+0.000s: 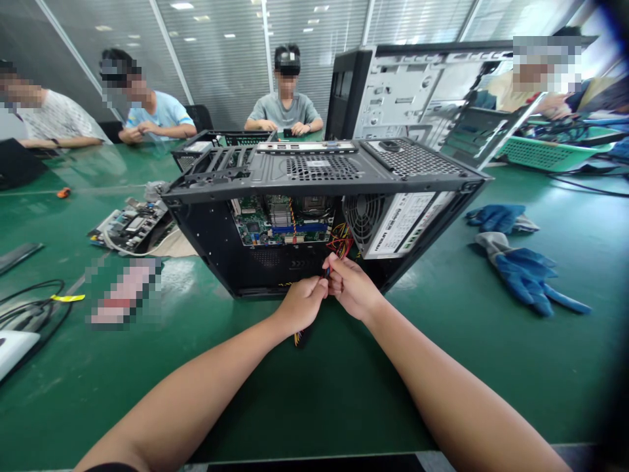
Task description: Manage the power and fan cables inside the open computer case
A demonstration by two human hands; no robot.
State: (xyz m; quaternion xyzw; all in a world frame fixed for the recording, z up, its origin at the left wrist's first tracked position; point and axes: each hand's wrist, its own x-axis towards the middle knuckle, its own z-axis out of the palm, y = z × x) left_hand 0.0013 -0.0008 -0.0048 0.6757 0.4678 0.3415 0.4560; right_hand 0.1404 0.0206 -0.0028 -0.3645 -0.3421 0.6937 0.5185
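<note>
A black computer case (211,242) lies open toward me on the green table. Inside it are a motherboard (275,226) and a power supply (407,223) with a fan. Colored power cables (343,239) run from beside the power supply down to my hands. At the case's near edge my left hand (303,301) is closed, thumb and fingers pinched on the cables. Right against it, my right hand (351,283) also pinches the cable bundle. A cable connector (299,338) hangs below my left hand. Fingers hide most of what is gripped.
Blue work gloves (521,269) lie at the right, with a green basket (550,154) of cables behind. A second case (348,92) stands at the back. Loose computer parts (132,223) and black cables (34,308) are at the left. Several people sit around the table.
</note>
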